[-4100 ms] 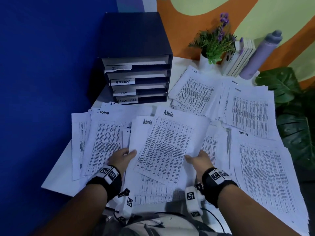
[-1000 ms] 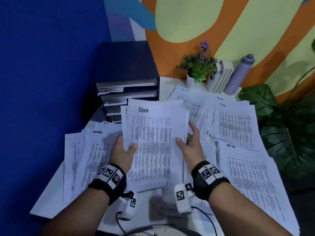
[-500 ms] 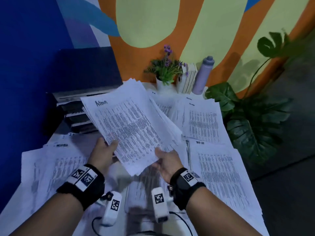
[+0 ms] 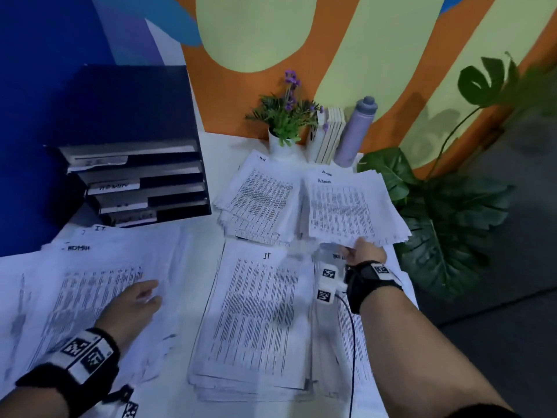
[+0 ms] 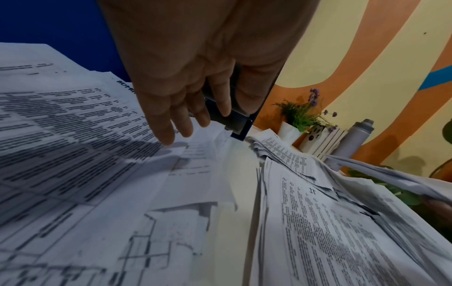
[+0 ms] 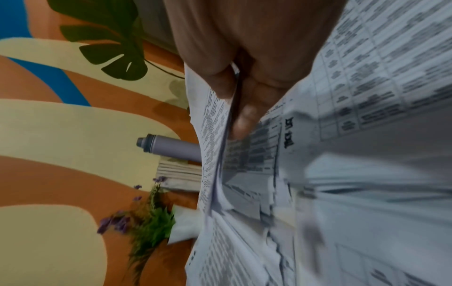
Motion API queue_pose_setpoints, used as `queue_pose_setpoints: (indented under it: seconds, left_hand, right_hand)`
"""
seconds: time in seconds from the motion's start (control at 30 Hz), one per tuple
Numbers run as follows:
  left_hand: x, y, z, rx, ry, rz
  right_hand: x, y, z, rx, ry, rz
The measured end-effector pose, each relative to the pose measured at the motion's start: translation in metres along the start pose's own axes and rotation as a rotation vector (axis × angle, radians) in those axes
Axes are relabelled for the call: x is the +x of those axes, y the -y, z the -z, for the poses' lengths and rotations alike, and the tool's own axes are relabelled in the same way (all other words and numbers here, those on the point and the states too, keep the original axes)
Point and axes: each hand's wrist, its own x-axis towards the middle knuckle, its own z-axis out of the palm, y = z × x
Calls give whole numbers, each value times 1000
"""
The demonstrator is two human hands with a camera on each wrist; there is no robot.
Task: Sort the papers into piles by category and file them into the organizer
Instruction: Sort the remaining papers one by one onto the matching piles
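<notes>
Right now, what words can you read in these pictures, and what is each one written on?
"Admin": top of the stack that the right hand holds.
"IT": top sheet of the middle pile.
"H.R": corner of the back pile.
"ADMIN": sheet under the left hand.
"ADMIN": second tab of the organizer.
Other tabs and all table print: too blurred.

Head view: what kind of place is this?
Likely an office desk or a staged one: a labelled tray organizer, piles of printed papers headed IT and Admin on a white table, a painted wall behind.

Head view looks down from above; wrist views skim close, sharing the flowerpot (image 4: 281, 145).
</notes>
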Motion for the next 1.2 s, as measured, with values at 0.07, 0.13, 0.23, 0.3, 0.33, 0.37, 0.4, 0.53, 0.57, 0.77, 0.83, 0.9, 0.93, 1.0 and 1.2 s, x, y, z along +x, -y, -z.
queue_pose_setpoints:
  seconds: [0.07,0.13,0.23,0.3,0.33,0.37,0.4,0.53,0.57,0.77,0.83,0.9,0.93,1.0,1.2]
  left_hand:
    - [-2,2,3,13,4,10]
    - [1,8,7,93,0,-8]
    - [13,22,15,234,-2,-53]
    - [23,36,23,382,-6,-41]
    - [28,44,29,471,-16,-2]
    - [33,52,34,556,-35,42]
    - [36,59,40,627,-49,81]
    - [41,80,66,770,-81,195]
    - [40,84,73,789,-82,213]
    - [37,112,96,849,23,182]
    - [33,115,94,868,70,130]
    - [28,116,89,883,127,57]
    - [25,116,86,890,153,16]
    - [20,115,80,911,188,-81]
    - [33,97,84,571,-19,-199]
  right_hand:
    - [5,12,-4,-72,-37,0]
    - [-2,6,-6,-346,-178,23]
    - [-12,-15,-11,-163,-172,24]
    - [-22,-46,-21,-187,-150,47]
    - [-30,-63,-30,-224,-95,96]
    - [-44,-80,-37,-323,-13,152]
    - [-55,-98,-46,-404,72,187]
    - [-119,-146,-80,-591,394,214]
    - [-131,-157,-88,-641,479,197]
    - [-184,-199,-123,-835,728,119]
    - [-189,-209,-132,-859,726,119]
    - [-194,-213,-140,-935,709,167]
    - [-196,-213,-143,-978,698,205]
    - [-198,-214,-149,-1010,657,262]
    - [-185,-220,-148,-1056,461,322]
